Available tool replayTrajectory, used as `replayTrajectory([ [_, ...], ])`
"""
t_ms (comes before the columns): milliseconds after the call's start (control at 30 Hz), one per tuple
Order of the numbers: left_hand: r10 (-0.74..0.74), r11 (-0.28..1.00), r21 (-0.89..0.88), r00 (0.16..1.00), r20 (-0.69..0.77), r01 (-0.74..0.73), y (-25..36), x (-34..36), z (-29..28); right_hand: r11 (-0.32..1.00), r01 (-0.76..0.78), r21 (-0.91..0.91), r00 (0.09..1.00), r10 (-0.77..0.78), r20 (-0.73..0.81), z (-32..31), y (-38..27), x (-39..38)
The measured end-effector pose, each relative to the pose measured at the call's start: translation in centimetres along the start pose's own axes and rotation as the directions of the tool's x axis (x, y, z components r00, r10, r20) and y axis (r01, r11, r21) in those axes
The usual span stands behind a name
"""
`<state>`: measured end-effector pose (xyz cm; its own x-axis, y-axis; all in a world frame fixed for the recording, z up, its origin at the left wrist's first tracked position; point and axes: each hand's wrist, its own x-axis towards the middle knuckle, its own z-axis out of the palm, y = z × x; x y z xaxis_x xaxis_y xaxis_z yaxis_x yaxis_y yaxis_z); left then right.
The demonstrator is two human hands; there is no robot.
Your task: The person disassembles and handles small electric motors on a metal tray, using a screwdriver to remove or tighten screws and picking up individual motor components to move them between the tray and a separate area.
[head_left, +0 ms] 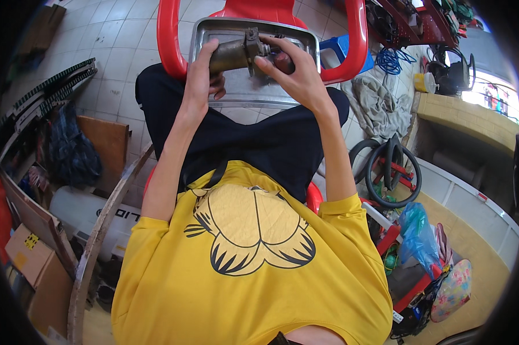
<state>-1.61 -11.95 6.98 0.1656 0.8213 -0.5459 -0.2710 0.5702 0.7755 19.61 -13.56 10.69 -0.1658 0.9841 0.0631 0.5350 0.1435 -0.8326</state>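
A dark, worn metal cylinder with a square flange (232,56) is held level over a shallow metal tray (242,99). My left hand (202,72) grips its plain rounded end, the thumb on top and the fingers curled beneath. At the flange end, my right hand (297,72) is closed around the narrower part that sticks out, its thumb against the flange and its index finger over the top. The palm side of that hand is partly hidden, and the small parts beneath it are blurred. Under the tray is a red plastic chair (166,37).
A blue container (335,52) stands right of the tray, beside a coiled blue cord (393,60) and a crumpled grey cloth (380,106). Black rubber tubes (395,178) lie farther right. On my left are a wooden board (104,141) and a cardboard box (29,253).
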Motion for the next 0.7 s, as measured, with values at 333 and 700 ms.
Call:
replayTrajectory([
  [333, 0.007, 1.000, 0.016, 1.000, -0.003, -0.007, -0.1, -1.2, 0.9, 0.967, 0.230, -0.110, 0.969, -0.238, -0.065, -0.2, -0.8, -1.9],
  [700, 0.287, 0.958, -0.034, 0.957, 0.042, -0.286, 1.8, -3.6, 3.5, 0.952, 0.306, 0.029, 0.944, -0.299, -0.141, -0.7, -0.8, -2.6],
])
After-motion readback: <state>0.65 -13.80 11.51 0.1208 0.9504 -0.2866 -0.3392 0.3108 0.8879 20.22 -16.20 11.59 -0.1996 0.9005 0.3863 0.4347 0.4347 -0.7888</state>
